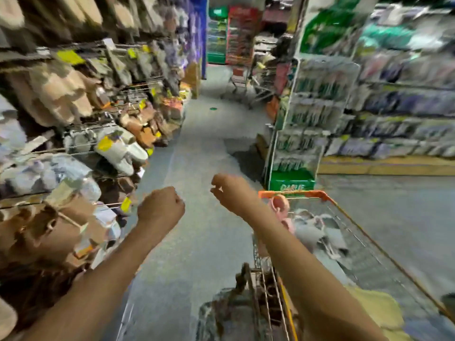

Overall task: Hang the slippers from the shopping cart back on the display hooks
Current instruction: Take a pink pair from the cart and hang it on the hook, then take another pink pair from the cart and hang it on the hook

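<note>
The view is heavily blurred. My left hand (pixel 161 207) is raised over the aisle floor, fingers curled into a loose fist with nothing visible in it. My right hand (pixel 230 191) is held up beside it, fingers bent and empty, just left of the shopping cart (pixel 320 194) with its orange rim. In the cart lie pink slippers (pixel 280 205), grey fluffy slippers (pixel 317 230) and a yellow one (pixel 379 308). The slipper display (pixel 81 148) with wire hooks and yellow tags runs along the left, close to my left hand.
A green and white product stand (pixel 295 134) rises just beyond the cart. Shelves of packaged goods (pixel 406 94) fill the right side. Another cart (pixel 243 82) stands far down the grey aisle floor (pixel 204 143).
</note>
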`<action>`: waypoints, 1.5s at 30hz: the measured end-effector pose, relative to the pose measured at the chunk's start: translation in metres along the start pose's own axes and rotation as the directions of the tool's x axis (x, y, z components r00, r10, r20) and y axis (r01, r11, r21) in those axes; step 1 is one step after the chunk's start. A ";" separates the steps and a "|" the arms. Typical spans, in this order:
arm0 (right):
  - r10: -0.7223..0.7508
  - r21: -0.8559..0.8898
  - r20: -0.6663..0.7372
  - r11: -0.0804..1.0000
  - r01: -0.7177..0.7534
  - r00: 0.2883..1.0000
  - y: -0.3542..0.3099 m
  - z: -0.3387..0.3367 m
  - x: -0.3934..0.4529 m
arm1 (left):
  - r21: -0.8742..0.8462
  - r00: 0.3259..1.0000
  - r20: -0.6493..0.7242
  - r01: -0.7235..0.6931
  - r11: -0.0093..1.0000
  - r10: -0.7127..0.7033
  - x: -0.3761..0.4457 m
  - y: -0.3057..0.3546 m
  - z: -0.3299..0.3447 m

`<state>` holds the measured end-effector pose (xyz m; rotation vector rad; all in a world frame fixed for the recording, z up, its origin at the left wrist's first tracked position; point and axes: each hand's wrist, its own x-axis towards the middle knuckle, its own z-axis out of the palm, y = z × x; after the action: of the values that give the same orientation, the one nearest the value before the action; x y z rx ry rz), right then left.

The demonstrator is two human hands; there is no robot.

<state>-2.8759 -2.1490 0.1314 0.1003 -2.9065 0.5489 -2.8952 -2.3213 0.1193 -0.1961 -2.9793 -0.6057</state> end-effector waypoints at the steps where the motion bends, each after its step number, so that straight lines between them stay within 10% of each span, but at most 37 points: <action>1: 0.077 -0.033 -0.023 0.996 -0.078 0.997 0.029 -0.007 -0.005 | 0.006 0.999 0.016 -0.051 0.999 0.051 0.011 0.017 0.010; 17: 0.775 0.029 -0.201 0.617 -0.787 0.600 0.238 -0.003 -0.016 | -0.094 0.722 0.359 -0.602 0.793 0.591 0.164 0.190 0.192; 35: 0.920 0.119 0.350 0.145 -0.982 0.178 0.295 0.124 0.034 | -0.295 0.293 0.675 -0.733 0.613 0.677 0.226 0.219 0.328; 45: 0.882 0.120 0.442 0.122 -0.985 0.163 0.330 0.177 0.047 | -0.200 0.133 0.805 -0.857 0.474 0.578 0.225 0.250 0.384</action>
<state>-2.9841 -1.9089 -0.1393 -1.9763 -2.5695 1.3595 -3.1075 -1.9178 -0.1107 -2.3551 -2.8838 0.2320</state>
